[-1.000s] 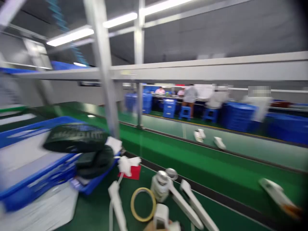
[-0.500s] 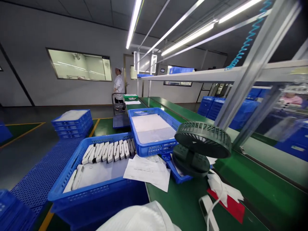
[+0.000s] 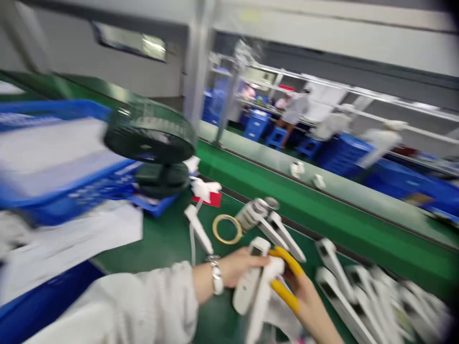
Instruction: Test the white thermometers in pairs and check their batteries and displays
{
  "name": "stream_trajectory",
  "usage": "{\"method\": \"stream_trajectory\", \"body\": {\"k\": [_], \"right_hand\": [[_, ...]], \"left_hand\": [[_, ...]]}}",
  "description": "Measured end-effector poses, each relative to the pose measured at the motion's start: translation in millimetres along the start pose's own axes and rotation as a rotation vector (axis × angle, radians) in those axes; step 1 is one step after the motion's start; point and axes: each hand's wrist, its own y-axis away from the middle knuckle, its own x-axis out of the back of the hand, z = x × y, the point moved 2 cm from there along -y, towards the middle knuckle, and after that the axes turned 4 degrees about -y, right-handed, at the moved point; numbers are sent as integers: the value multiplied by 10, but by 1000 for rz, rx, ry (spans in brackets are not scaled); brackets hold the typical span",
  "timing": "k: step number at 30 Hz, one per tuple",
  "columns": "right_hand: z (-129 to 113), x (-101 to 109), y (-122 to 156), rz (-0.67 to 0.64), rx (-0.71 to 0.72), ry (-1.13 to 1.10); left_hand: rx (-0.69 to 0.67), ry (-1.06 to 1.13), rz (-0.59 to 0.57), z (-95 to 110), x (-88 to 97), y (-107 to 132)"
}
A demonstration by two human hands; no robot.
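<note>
My left hand (image 3: 231,268), with a metal watch on its wrist, is closed on a white handheld device (image 3: 245,290) that has a dark window at its upper end. Beside it, a second white device (image 3: 261,301) is gripped by my right hand (image 3: 299,286), which wears yellow finger covers. The two devices lie side by side, nearly touching, above the green worktop. Beneath my right hand is a pale cloth or bag (image 3: 283,313), blurred. More white devices (image 3: 344,301) lie in a row to the right, and a pair (image 3: 283,234) rests just beyond my hands.
A tape roll (image 3: 227,229) and a dark green fan (image 3: 150,134) stand on the worktop (image 3: 161,248). At left are papers (image 3: 82,234) and a blue crate (image 3: 60,210). A green conveyor belt (image 3: 258,177) runs behind, with people (image 3: 296,107) farther off.
The view has swung to the right and down. Both hands have come into sight with white devices in them; the fan and blue crate now sit farther left.
</note>
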Motion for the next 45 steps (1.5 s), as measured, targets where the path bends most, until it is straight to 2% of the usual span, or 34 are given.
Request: {"method": "stream_trajectory", "body": {"k": [2, 4, 10, 14, 19, 25, 30, 33, 42, 45], "right_hand": [[47, 148, 200, -19, -75, -8], [64, 199, 241, -83, -82, -57], [-98, 238, 216, -194, 87, -83], [-171, 219, 264, -237, 100, -98], [-144, 106, 299, -154, 117, -178], [-124, 41, 311, -99, 164, -189], [-133, -14, 308, 15, 263, -155], [-136, -68, 317, 80, 269, -173], [-165, -48, 312, 48, 300, -240], [-120, -37, 314, 38, 250, -290]], "left_hand": [[80, -26, -49, -79, 7, -59], [169, -136, -102, -114, 44, -50], [238, -201, -230, -104, 28, 47], [271, -251, -286, -81, 29, 37], [223, -236, -251, -30, 29, 27], [262, -200, -261, -19, 2, 34], [265, -187, -283, -30, 8, 48], [264, -171, -279, -31, 4, 52], [205, -254, -303, -44, 11, 26], [193, -307, -321, -48, 15, 23]]}}
